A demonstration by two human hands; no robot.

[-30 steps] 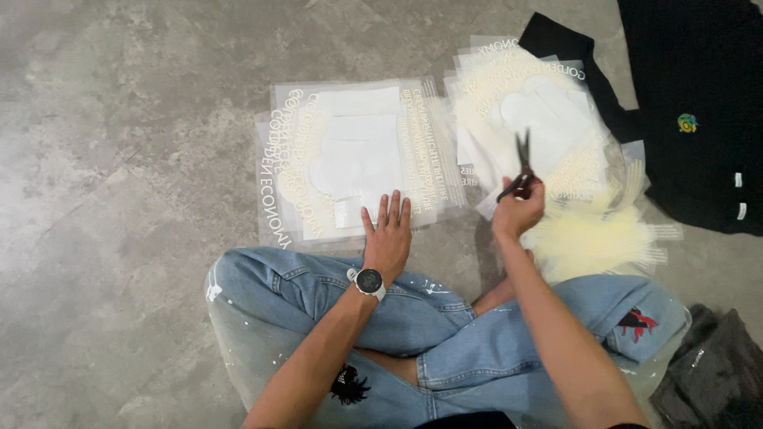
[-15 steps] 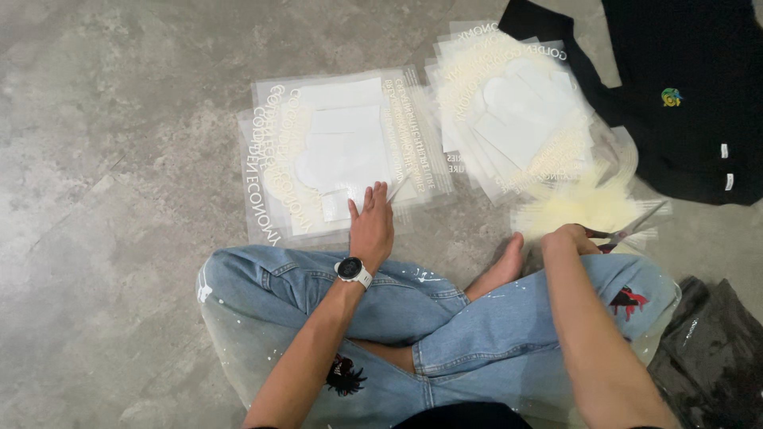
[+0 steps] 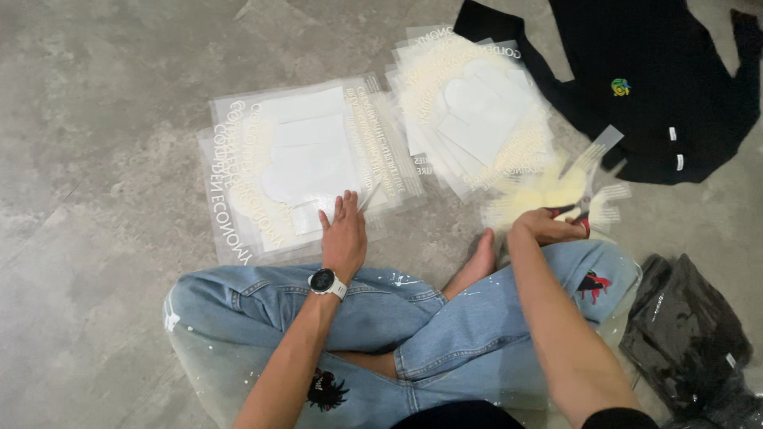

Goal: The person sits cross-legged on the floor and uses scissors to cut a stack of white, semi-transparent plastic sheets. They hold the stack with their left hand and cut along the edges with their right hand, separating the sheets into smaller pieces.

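Here the left hand (image 3: 343,238) lay flat, fingers spread, pinning the near edge of the stack of clear printed film sheets (image 3: 298,163) to the concrete floor (image 3: 95,119) — good anchoring. The right hand (image 3: 548,226) had its grip closed on scissors (image 3: 586,202), best kept pointed away from the bare foot (image 3: 477,258).

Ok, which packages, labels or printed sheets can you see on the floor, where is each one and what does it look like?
Clear printed sheets: pile under the left hand, rectangular, white lettering.
Second sheet pile: fanned out, upper middle, clear with cream-white print.
Round badge: on the black garment, upper right, green and yellow.
Small white tags: on that garment's lower edge.
Dark bag: lower right, crumpled.
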